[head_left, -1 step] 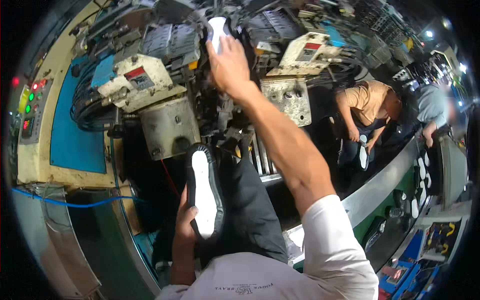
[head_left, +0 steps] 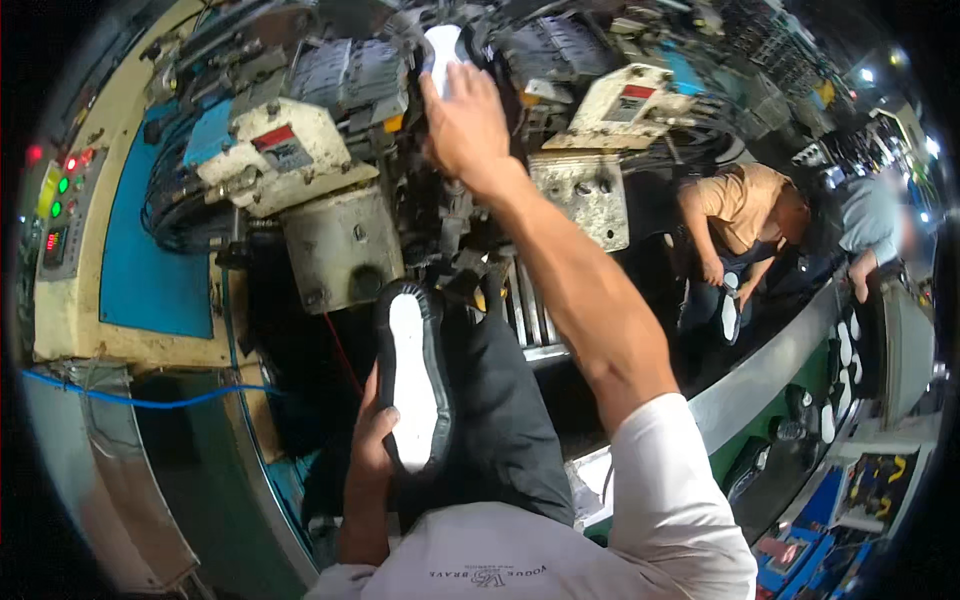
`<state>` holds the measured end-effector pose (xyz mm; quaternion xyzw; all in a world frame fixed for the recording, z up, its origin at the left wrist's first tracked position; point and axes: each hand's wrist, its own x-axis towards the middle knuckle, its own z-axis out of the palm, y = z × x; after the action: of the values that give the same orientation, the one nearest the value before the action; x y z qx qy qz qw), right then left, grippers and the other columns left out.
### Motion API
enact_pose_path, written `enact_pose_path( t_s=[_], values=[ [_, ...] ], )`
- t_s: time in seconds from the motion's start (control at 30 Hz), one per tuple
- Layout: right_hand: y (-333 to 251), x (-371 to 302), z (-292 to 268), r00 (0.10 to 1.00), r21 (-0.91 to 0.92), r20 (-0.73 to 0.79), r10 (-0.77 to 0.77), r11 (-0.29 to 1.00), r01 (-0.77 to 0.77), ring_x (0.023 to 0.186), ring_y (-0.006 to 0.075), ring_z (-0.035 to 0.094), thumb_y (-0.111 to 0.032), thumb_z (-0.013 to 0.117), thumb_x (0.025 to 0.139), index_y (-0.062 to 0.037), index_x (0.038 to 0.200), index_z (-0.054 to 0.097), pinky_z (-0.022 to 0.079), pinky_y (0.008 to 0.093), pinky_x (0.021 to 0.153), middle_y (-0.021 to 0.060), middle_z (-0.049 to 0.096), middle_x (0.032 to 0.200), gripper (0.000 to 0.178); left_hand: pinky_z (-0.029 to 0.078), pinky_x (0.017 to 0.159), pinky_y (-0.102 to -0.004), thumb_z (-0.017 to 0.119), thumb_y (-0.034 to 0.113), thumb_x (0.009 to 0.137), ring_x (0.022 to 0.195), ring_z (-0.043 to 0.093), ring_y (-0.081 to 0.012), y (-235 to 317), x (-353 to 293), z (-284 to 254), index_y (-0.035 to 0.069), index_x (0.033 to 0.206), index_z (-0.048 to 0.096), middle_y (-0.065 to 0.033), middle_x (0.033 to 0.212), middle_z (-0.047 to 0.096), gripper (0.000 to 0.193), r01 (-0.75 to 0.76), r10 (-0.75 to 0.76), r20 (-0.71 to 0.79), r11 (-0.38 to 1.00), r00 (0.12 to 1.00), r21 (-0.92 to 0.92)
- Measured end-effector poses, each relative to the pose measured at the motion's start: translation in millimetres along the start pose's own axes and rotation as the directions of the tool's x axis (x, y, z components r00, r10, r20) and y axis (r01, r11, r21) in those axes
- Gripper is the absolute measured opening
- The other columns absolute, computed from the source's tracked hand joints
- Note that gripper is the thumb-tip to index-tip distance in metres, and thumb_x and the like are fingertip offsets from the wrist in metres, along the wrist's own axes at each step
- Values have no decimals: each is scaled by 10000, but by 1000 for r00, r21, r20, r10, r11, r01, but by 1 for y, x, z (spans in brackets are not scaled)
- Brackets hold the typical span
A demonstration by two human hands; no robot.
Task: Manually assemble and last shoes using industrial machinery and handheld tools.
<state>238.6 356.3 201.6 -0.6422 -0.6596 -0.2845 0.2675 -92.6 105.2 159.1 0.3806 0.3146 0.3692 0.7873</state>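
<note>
My left hand point(head_left: 372, 432) grips the lower left side of a black shoe upper point(head_left: 436, 375) with a white insole board facing up. Its thumb lies on the edge of the board, and the other fingers are hidden underneath. This shoe is held lengthwise above my lap. My right hand point(head_left: 468, 125) reaches forward into the machine point(head_left: 345, 250), its fingers stretched out over the white bottom of a second shoe point(head_left: 443, 45). That shoe sits between the machine's two side parts; the hand covers its near end.
A control panel point(head_left: 68, 215) with lit buttons stands at the left, near a blue hose point(head_left: 150, 403). To the right, a seated person point(head_left: 745, 215) handles another shoe point(head_left: 730, 310). A metal ledge point(head_left: 750, 385) borders a green surface with several shoes; another person point(head_left: 870, 220) is beyond.
The view has shifted very slightly. Both hands keep their places on the two shoes.
</note>
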Motion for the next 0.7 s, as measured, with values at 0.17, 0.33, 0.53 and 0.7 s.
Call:
enact_pose_path(
  t_s=[0.17,0.33,0.53,0.7],
  values=[
    [3,14,-22,999,1,-41,2,1000,-2,1359,450,581,-193,586,995,-28,1390,674,408,557,1208,277,666,1362,437,283,1325,-446,642,192,895,1607,389,-323,1,27,-3,15,1770,174,-207,1758,359,1007,-1,-9,58,985,998,171],
    [5,-2,-21,999,84,-47,13,996,-9,1447,483,500,-298,680,984,-13,1447,646,362,576,1252,314,581,1482,545,319,1310,-442,701,25,899,1601,396,-313,1,38,10,52,1772,180,-196,1762,344,1017,-61,48,42,919,998,391],
    [-24,-26,-54,996,230,-75,-40,971,57,1510,519,428,-367,736,972,-5,1488,624,325,591,1282,350,499,1569,640,422,1254,-435,822,-20,912,1555,456,-324,1,20,7,97,1773,197,-226,1747,363,1070,-111,201,-44,696,979,709],
    [-145,-170,-96,704,692,710,-15,203,-693,1610,432,371,-424,841,964,52,1703,286,318,476,1310,367,274,1748,1040,435,1243,-415,803,14,940,1542,466,-305,-15,-15,-31,112,1778,196,-205,1754,373,1040,-42,180,-145,755,973,654]
  ],
)
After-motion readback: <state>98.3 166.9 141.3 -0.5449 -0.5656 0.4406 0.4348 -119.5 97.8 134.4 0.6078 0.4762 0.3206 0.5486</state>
